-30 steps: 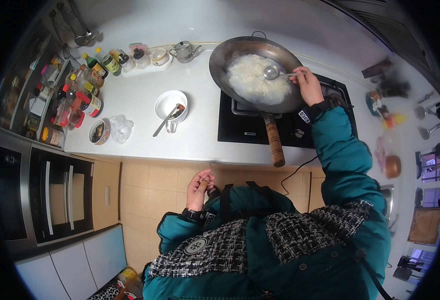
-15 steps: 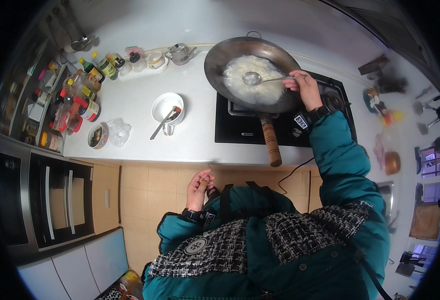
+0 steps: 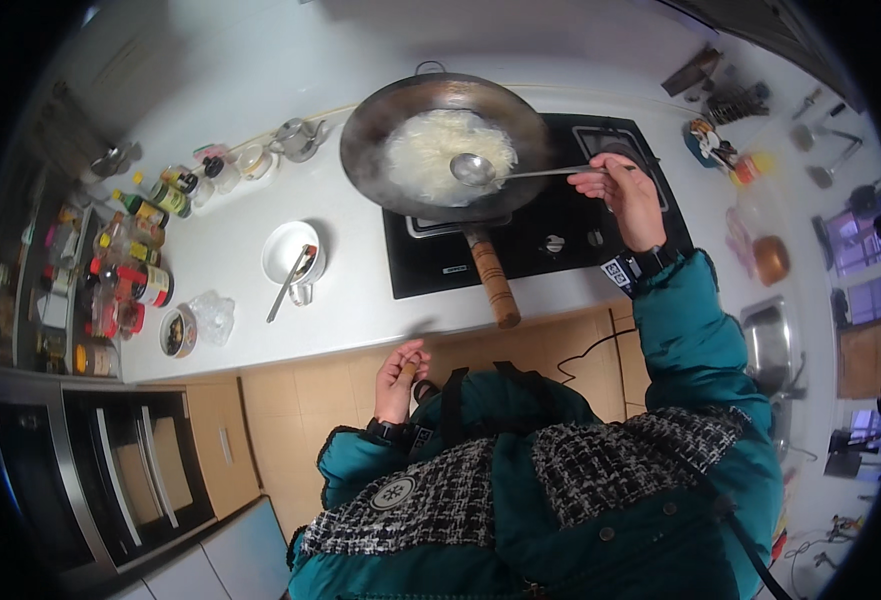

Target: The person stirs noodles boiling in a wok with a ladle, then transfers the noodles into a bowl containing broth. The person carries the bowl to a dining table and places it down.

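A dark wok with a wooden handle sits on the black cooktop, holding pale white food. My right hand grips the long handle of a metal ladle, whose bowl rests in the food. My left hand hangs near my chest below the counter edge, fingers curled, holding nothing that I can see.
On the white counter stand a white bowl with a spoon, a small dish, crumpled plastic, several sauce bottles and a small kettle. An oven is at lower left, a sink at right.
The view has shifted so the wok sits further left. My right hand has slid the ladle's bowl across the food toward the wok's middle. My left hand has stayed by my chest.
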Demonstrator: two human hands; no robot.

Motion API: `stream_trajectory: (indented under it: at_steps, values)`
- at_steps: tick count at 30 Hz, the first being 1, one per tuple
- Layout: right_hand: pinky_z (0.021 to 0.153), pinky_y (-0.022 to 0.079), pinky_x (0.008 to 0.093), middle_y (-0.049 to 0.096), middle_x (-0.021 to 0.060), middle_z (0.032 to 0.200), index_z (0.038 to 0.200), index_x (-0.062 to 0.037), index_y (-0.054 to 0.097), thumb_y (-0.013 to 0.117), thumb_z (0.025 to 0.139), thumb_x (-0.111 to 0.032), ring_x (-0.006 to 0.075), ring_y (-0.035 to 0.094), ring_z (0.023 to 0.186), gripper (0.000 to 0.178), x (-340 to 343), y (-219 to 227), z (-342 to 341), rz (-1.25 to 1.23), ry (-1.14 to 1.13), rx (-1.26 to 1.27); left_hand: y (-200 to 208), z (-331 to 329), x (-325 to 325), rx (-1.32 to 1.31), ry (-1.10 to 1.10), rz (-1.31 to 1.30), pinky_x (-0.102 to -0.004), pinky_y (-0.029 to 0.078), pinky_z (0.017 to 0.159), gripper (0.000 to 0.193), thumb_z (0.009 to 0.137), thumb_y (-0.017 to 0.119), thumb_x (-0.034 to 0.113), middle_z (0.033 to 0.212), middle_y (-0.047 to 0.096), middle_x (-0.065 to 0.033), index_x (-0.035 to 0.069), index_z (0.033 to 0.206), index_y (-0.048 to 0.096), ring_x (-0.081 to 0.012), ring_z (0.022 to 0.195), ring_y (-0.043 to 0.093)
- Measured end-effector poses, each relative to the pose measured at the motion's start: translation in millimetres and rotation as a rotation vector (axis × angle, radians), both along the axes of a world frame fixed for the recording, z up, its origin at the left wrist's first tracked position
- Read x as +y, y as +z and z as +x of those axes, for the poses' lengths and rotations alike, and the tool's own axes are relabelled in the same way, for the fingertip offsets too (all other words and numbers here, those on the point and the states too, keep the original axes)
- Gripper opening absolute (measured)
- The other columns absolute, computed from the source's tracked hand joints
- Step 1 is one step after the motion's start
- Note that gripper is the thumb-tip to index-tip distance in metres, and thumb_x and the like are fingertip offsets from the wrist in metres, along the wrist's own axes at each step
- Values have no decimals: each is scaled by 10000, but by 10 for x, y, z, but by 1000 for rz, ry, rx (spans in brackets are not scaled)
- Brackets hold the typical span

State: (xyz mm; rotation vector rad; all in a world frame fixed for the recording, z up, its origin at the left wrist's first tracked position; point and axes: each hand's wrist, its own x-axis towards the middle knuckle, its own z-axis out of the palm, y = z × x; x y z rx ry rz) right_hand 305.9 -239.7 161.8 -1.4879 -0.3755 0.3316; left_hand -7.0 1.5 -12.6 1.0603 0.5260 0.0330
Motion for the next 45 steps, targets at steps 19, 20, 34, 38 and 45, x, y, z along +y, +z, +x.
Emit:
stream_trajectory:
  at_steps: [19, 20, 34, 38, 45]
  values:
    - [914, 461, 378, 582, 272, 1181, 1056, 15, 522, 489, 876, -194, 334, 576, 1077, 277, -5054, -344, -1239, 434, -1268, -94, -145, 572, -341, -5, -295, 6, -225, 445, 809, 274, 976, 466, 131, 1014, 613, -17, 78, 1232, 548, -79, 883, 547]
    - [891, 474, 379, 588, 261, 1181, 1056, 14, 521, 486, 871, -187, 337, 581, 1067, 274, -5257, -395, -1314, 402, -1385, -76, -143, 566, -331, -3, -301, 8, -235, 448, 812, 269, 972, 468, 128, 1021, 615, -23, 77, 1225, 544, -87, 892, 552]
    - [944, 438, 337, 604, 281, 1125, 1029, -10, 499, 447, 950, -296, 308, 601, 1034, 302, -2873, -524, -655, 404, -858, 0, 183, 459, -143, -72, -136, 82, -213, 434, 796, 258, 968, 427, 50, 995, 605, -30, 43, 1197, 545, -92, 863, 543]
    - [949, 445, 344, 604, 289, 1104, 1050, -1, 496, 387, 990, -242, 295, 608, 1026, 271, -1670, -126, -679, 484, -535, -77, 651, 466, 50, -170, -34, 208, -215, 430, 799, 228, 967, 439, 37, 963, 590, -27, 32, 1157, 565, -90, 851, 531]
    - [958, 427, 395, 606, 286, 1079, 1078, 2, 496, 431, 963, -278, 317, 597, 1024, 310, -165, 239, -1117, 363, -53, -130, 1509, 532, -32, -397, -122, 408, -254, 420, 860, 290, 1000, 419, 125, 1015, 587, -46, 17, 1249, 523, -113, 910, 511]
